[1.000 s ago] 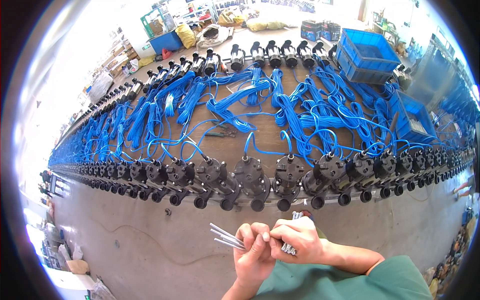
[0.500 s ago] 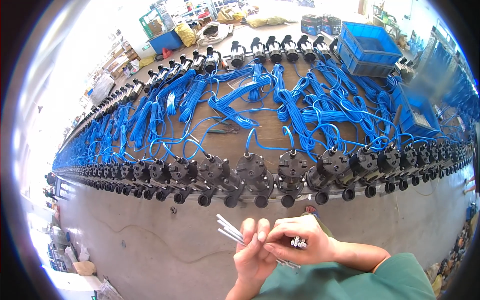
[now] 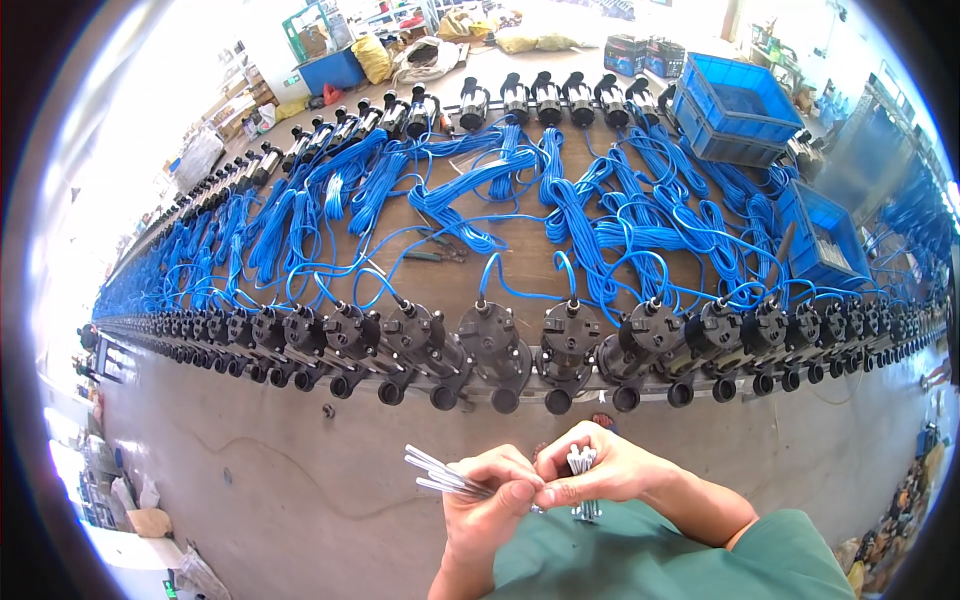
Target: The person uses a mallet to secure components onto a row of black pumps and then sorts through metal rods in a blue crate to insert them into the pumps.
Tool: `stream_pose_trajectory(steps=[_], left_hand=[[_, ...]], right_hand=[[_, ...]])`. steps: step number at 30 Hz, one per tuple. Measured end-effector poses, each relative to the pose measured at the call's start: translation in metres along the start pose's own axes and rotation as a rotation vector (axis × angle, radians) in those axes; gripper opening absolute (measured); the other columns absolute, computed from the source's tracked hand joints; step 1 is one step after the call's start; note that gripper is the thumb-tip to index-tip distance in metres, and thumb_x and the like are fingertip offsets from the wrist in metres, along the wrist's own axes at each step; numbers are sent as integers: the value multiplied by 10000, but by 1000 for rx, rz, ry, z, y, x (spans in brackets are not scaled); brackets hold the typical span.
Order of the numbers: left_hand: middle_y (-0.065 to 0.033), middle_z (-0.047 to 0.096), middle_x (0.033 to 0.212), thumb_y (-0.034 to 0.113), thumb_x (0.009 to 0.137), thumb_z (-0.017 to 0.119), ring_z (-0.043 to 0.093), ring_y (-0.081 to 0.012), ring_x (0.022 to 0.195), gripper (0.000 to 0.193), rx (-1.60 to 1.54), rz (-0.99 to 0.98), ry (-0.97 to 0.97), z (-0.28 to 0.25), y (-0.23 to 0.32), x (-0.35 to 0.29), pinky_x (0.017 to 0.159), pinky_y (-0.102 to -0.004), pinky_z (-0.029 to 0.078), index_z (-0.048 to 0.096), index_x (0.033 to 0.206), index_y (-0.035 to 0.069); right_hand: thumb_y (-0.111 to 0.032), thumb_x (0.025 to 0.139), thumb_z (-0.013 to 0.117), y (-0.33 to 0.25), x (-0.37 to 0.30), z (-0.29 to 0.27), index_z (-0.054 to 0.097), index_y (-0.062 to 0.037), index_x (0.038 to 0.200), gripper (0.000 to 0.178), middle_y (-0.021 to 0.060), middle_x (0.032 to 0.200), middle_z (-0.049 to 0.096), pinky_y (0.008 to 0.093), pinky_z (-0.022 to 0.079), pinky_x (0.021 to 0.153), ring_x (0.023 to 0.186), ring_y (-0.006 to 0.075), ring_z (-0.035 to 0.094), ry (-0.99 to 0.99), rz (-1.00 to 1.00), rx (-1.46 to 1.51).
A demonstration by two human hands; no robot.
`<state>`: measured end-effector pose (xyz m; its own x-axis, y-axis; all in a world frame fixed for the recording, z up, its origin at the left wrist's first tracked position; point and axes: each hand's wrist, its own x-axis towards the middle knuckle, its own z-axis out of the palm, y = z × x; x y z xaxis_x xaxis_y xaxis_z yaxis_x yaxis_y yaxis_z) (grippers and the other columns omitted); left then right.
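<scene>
Both my hands are together in front of my body, below the row of black pumps, fingertips touching. My left hand (image 3: 488,508) is closed round several long, thin metal bolts (image 3: 440,474), whose shanks stick out to the left. In my right hand (image 3: 612,468) is a second bundle of bolts (image 3: 582,460), held nearly upright, with wider ends showing below the palm. Thumbs and fingertips of both hands meet between the bundles; what they pinch there is too small to make out.
Black pumps (image 3: 570,345) line the table's near edge, blue cables running from them. Coiled blue cables (image 3: 590,230) cover much of the brown tabletop (image 3: 520,265), where pliers (image 3: 440,247) lie. Blue crates (image 3: 740,105) are stacked at the far right; another blue crate (image 3: 825,240) stands nearer.
My hands have moved slightly left. The right-hand bundle has turned from end-on to nearly upright, and the left-hand bolts lie flatter. The view has shifted a little.
</scene>
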<state>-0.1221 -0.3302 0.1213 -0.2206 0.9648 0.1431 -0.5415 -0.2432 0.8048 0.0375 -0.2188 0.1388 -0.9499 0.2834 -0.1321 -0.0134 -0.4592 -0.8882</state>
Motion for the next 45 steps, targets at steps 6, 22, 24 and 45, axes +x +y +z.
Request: stream_pose_trajectory(steps=[6,22,24,45], left_hand=[[-130,682,826,15,918,708,580,-129,618,84,168,39,63,2,0,-8,538,-236,412,738,957,-53],[-195,748,954,318,983,651,666,-161,579,388,912,783,-104,-13,7,-1,509,-252,500,729,792,-11],[-122,765,1051,295,895,739,604,-101,532,294,1238,861,-290,-14,22,-2,479,-238,447,784,875,5],[94,747,1010,94,763,683,262,-32,450,212,1996,1240,-924,-3,110,17,430,-205,206,811,932,83]], right_hand=[[-267,912,793,5,-3,1,688,-70,816,243,-80,695,560,205,315,531,608,-6,437,71,46,78],[-151,913,768,-22,-8,14,732,-21,1081,216,17,841,704,226,430,564,655,64,552,304,-404,-424],[-123,883,789,-22,-10,13,752,-47,1092,225,37,886,736,235,446,549,637,81,572,311,-514,-578],[-182,819,862,-46,-22,24,749,-68,909,184,-20,809,698,227,378,554,609,37,473,289,-127,-499]])
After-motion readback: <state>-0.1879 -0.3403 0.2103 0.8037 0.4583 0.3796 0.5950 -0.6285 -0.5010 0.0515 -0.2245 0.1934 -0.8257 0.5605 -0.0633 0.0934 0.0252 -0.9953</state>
